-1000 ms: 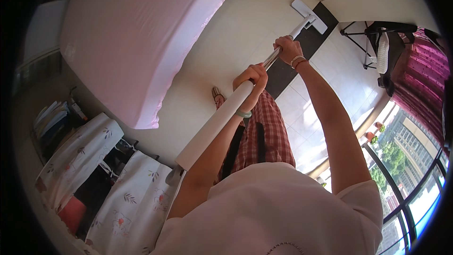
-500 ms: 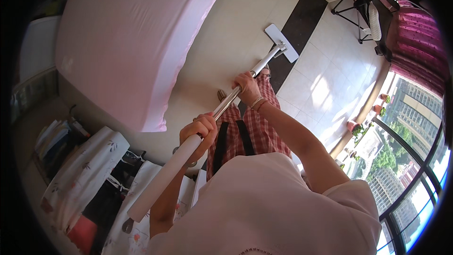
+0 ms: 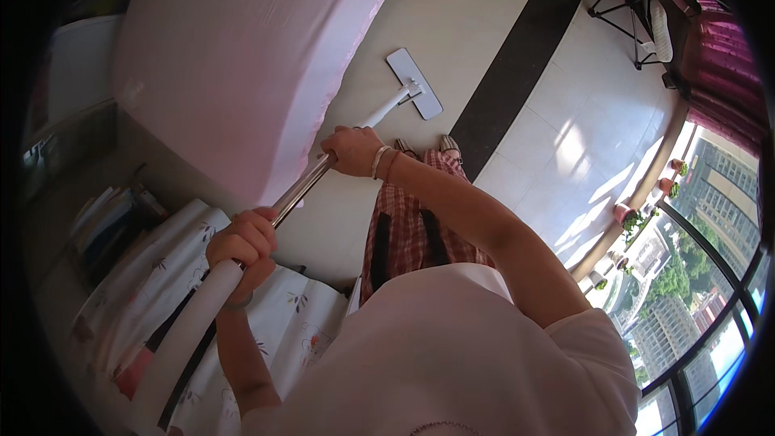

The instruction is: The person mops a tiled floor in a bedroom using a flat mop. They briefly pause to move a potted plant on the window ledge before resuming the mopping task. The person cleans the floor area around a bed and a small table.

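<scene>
A flat mop [image 3: 415, 85] with a white rectangular head rests on the beige floor, and its long white and metal pole slants back toward my lower left. Higher up the pole, near the thick white grip, my left hand [image 3: 245, 252] is wrapped round the metal part. Further down, my right hand [image 3: 355, 150] closes round the pole above the white lower section, with thin bands at its wrist. The grip's far end runs into the dark lower-left rim of the view.
At left stands a table or bed under a pink cloth [image 3: 234, 48]. Flower-patterned white cloths [image 3: 299, 315] cover things at lower left. A dark floor strip [image 3: 517, 56] borders pale tiles [image 3: 565, 121]. Potted plants [image 3: 626, 215] line the window at right; a black-framed chair [image 3: 638, 16] stands far right.
The mop head has moved left, off the dark strip and onto the beige floor. Both my hands have shifted left with the pole, and the grip end swung toward the lower left.
</scene>
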A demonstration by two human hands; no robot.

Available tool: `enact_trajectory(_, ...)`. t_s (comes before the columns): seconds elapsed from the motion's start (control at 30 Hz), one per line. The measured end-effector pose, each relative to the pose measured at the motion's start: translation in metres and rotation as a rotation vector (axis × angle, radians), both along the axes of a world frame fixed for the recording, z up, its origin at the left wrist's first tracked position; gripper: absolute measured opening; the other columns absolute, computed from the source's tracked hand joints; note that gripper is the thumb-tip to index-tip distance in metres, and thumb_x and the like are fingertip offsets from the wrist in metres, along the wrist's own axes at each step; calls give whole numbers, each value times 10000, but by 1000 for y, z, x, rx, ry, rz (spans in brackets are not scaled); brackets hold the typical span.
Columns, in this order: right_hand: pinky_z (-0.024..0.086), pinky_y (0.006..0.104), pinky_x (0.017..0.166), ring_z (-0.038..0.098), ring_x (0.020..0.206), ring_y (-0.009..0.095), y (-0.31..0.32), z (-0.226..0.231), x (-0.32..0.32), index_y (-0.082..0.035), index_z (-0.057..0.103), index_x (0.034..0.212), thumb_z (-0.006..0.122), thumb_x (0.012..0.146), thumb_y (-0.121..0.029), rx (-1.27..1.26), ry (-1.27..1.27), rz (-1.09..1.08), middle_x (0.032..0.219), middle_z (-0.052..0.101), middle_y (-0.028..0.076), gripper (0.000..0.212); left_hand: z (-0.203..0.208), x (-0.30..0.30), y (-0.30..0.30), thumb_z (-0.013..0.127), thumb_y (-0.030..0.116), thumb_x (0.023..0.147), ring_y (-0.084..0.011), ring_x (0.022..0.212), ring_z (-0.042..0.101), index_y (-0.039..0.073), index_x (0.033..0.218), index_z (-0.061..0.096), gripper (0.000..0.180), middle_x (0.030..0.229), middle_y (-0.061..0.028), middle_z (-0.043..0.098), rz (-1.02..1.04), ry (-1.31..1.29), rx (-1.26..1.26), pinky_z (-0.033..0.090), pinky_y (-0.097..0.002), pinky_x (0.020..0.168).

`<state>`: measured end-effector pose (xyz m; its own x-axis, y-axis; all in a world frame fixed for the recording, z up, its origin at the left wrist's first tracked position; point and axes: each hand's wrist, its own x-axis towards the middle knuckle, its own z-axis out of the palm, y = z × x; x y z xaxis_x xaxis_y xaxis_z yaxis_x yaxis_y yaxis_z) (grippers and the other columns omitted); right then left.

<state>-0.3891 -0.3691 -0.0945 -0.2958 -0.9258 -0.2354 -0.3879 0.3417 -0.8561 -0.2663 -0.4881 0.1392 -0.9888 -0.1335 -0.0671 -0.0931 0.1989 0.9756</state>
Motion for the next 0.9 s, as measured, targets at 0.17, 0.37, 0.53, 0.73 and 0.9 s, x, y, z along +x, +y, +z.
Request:
enact_trajectory(0.17, 515, 437, 797, 625, 930, 259, 63, -26, -20, -148, 690, 892, 614, 791, -173, 43, 37, -79, 859, 641, 51, 129, -43, -9, 42, 658, -81, 699, -192, 659, 552, 107, 708, 452, 279, 645, -17, 521, -23, 113, 93, 480, -444, 909)
enact_trajectory(0.37, 520, 431, 724, 610, 869, 280, 165, -74, -74, -109, 639, 804, 642, 785, -143, 183, 163, -293, 786, 611, 56, 39, -125, -53, 117, 661, -136, 728, -195, 685, 570, 88, 690, 441, 316, 668, -32, 530, -31, 246, 264, 461, -393, 913)
enact_trajectory(0.53, 483, 400, 716, 562, 840, 280, 224, -104, -75, -92, 544, 704, 639, 772, -111, 122, 255, -359, 712, 569, 39, 118, -161, -47, 168, 649, -127, 750, -190, 720, 577, 93, 680, 425, 321, 673, -16, 510, -128, 230, 278, 454, -423, 957)
enact_trajectory(0.73, 461, 383, 714, 535, 811, 272, 197, -93, 9, -123, 531, 689, 690, 674, -45, -7, 170, -522, 712, 551, 21, 178, -121, 0, 124, 683, -110, 713, -198, 691, 571, 96, 655, 412, 345, 659, -9, 490, -307, 129, 209, 469, -429, 935)
enact_trajectory(0.9, 449, 414, 664, 525, 741, 314, 125, -68, 64, -67, 522, 680, 680, 770, -66, -158, 162, -741, 683, 554, 78, 182, -65, 5, 56, 671, -123, 702, -186, 697, 578, 107, 659, 406, 354, 650, 8, 494, -430, -3, 161, 473, -444, 939)
